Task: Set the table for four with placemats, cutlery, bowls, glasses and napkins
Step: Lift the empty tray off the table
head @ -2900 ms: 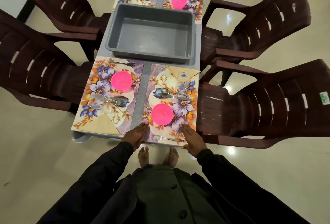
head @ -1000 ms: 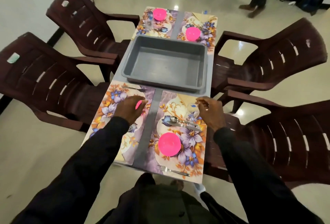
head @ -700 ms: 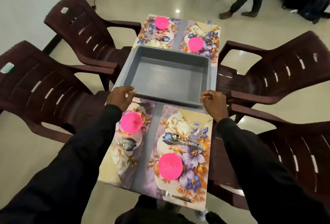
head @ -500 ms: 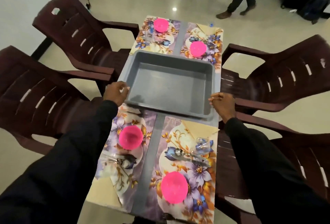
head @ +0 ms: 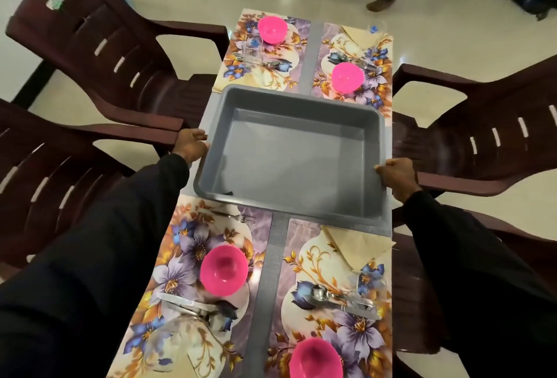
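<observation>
Grey tub (head: 289,160) amid 4 floral placemats (head: 313,260), left hand (head: 191,145) and right hand (head: 396,179) curled on its rims

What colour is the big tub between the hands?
The tub is plain grey; the head view shows it.

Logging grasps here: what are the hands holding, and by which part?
Both hold the empty grey tub by its side rims: the left hand grips the left rim, the right hand the right rim, near its nearer corner.

Left hand (head: 190,145), right hand (head: 395,176) gripping grey tub (head: 301,98)
</observation>
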